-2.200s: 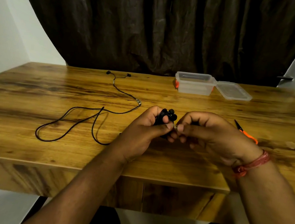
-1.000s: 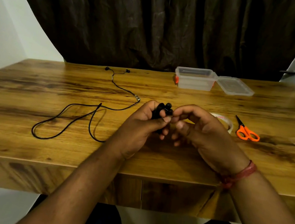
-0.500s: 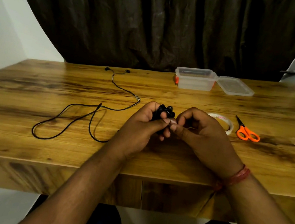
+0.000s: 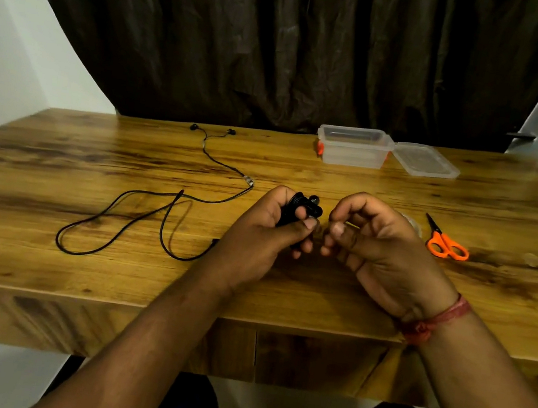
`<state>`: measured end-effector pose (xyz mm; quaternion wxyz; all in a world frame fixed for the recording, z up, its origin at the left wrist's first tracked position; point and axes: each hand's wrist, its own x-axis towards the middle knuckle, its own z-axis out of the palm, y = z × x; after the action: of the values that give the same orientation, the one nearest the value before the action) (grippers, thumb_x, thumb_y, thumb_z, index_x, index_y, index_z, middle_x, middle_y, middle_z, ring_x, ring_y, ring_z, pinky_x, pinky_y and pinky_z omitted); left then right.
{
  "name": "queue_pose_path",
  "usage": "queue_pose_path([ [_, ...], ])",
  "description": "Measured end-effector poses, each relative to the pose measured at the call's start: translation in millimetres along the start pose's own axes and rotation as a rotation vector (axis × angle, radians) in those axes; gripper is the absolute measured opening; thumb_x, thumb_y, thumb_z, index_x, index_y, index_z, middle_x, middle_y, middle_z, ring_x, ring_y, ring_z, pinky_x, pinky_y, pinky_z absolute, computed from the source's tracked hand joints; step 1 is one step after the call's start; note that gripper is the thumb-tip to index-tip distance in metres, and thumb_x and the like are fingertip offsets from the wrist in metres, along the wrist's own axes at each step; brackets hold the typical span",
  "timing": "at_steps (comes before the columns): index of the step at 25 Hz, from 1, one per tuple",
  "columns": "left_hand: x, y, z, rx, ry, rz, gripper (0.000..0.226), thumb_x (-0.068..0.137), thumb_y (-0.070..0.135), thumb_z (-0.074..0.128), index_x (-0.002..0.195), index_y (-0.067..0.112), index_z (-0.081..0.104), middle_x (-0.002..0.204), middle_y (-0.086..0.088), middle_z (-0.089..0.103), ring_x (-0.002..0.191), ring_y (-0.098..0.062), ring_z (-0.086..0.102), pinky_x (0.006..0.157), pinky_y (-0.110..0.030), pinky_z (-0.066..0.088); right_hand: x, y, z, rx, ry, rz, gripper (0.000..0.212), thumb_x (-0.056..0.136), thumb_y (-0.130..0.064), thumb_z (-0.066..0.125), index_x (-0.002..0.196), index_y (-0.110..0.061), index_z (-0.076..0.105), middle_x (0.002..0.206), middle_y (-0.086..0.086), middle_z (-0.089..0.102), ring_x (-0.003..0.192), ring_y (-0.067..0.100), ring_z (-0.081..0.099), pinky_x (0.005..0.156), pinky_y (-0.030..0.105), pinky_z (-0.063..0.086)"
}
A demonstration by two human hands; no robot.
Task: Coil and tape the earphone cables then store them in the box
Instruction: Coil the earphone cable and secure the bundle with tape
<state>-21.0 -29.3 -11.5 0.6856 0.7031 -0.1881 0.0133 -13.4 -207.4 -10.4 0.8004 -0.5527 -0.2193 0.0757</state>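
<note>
While the coiled bundle of black earphone cable [image 4: 299, 210] is pinched tight in the left hand [image 4: 265, 234], the taping step looks underway. Whether tape is held by the half-curled right hand [image 4: 372, 242] can't be told; it sits just beside the bundle. Next, a strip probably needs wrapping round. A second black earphone cable [image 4: 141, 217] is left loose on the wooden table [image 4: 282, 295], and the clear plastic box [image 4: 353, 146] is parked well apart.

dim warm light, soft glare on the table [image 4: 400, 194], wide-angle bowing at blurred edges
</note>
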Motion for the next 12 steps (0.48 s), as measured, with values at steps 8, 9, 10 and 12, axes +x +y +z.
queue_pose_path([
  [8, 0.2, -4.2, -2.6, 0.051, 0.033, -0.027, 0.015, 0.094, 0.009, 0.056, 0.090, 0.024, 0.053, 0.083, -0.001, 0.060, 0.065, -0.007, 0.053, 0.061, -0.026, 0.044, -6.1, 1.0, 3.0, -0.654, 0.071, -0.064, 0.013, 0.090, -0.008, 0.060, 0.099, -0.011, 0.069, 0.077, -0.001, 0.069, 0.069, 0.013, 0.066, 0.064, 0.019, 0.053],
  [9, 0.7, -5.1, -2.6, 0.059, 0.037, -0.040, 0.014, 0.093, 0.012, 0.057, 0.090, 0.025, 0.053, 0.085, -0.002, 0.059, 0.066, -0.008, 0.052, 0.061, -0.028, 0.043, -6.7, 1.9, 5.4, -0.730, 0.093, -0.078, 0.012, 0.091, -0.010, 0.060, 0.098, -0.013, 0.070, 0.074, 0.000, 0.069, 0.067, 0.012, 0.066, 0.064, 0.017, 0.052],
  [10, 1.2, -5.6, -2.2, 0.059, 0.041, -0.059, 0.014, 0.093, 0.013, 0.057, 0.090, 0.026, 0.053, 0.084, -0.002, 0.057, 0.066, -0.008, 0.051, 0.062, -0.028, 0.043, -7.5, 3.3, 7.6, -0.707, 0.137, -0.077, 0.011, 0.092, -0.010, 0.060, 0.096, -0.012, 0.071, 0.073, 0.001, 0.069, 0.066, 0.013, 0.066, 0.064, 0.017, 0.051],
  [12, 2.2, -5.7, -0.7, 0.053, 0.029, -0.104, 0.010, 0.095, 0.011, 0.056, 0.094, 0.020, 0.052, 0.082, 0.001, 0.054, 0.066, -0.007, 0.049, 0.061, -0.025, 0.043, -10.2, 6.9, 12.3, -0.500, 0.243, -0.042, 0.010, 0.091, -0.008, 0.061, 0.092, -0.009, 0.071, 0.075, 0.008, 0.068, 0.065, 0.017, 0.063, 0.066, 0.026, 0.052],
])
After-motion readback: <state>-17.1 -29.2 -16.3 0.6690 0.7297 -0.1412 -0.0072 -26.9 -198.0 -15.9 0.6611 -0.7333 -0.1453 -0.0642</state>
